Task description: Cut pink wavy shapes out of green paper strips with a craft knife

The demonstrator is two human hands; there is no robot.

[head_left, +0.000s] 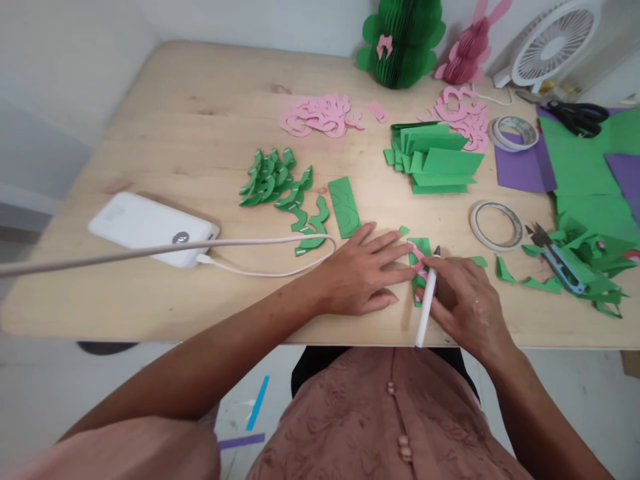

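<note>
My left hand [361,275] lies flat near the table's front edge, fingers spread, their tips on a small pink paper cut-out [417,256]. Under the cut-out is a green paper strip [423,244], partly covered by both hands. My right hand [473,303] holds a white pen [426,312] slantwise between thumb and fingers, its dark upper end near the cut-out; its fingertips rest at the strip's right side. Beyond my left hand sits another green paper piece [344,207] with curved lines drawn on it. Several curved green cut-outs [267,179] are piled farther left.
A white power bank [150,223] with a cable lies left. Pink cut-outs [320,115], folded green papers [440,160] and paper figures [404,43] are toward the back. Tape rolls [497,227], thread snips [560,260], green scraps [595,257], black scissors [580,118] and a fan [555,47] are right.
</note>
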